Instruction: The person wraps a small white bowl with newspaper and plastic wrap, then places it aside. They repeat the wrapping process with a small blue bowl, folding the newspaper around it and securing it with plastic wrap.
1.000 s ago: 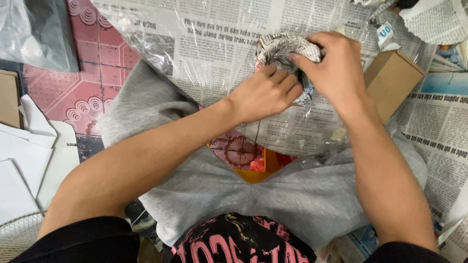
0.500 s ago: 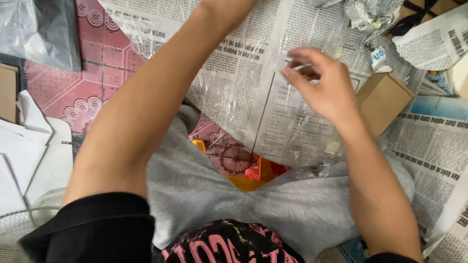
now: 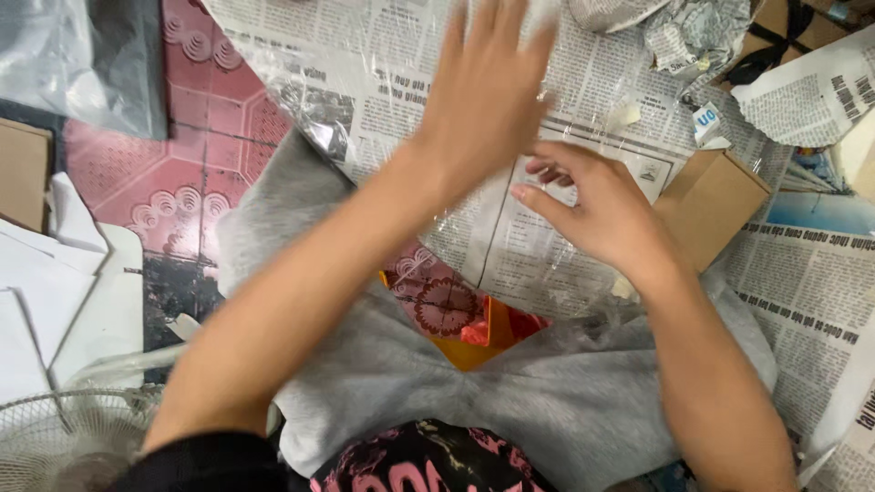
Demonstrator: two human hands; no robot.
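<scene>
L hand [image 3: 483,100] back over newspaper [image 3: 547,246] | R hand [image 3: 602,210] lower, fingers [image 3: 538,196] opened

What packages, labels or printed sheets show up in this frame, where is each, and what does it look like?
Cardboard box: right of the right hand, small, plain brown.
Newspaper sheet: spread under the left hand, grey-white print under clear plastic film.
Crumpled newspaper: top right, balled up, grey.
Small label: above the box, white with blue marking.
Newspaper pages: right edge, flat.

Home floor — patterned tiles [image 3: 196,155], newspapers [image 3: 547,228]
</scene>
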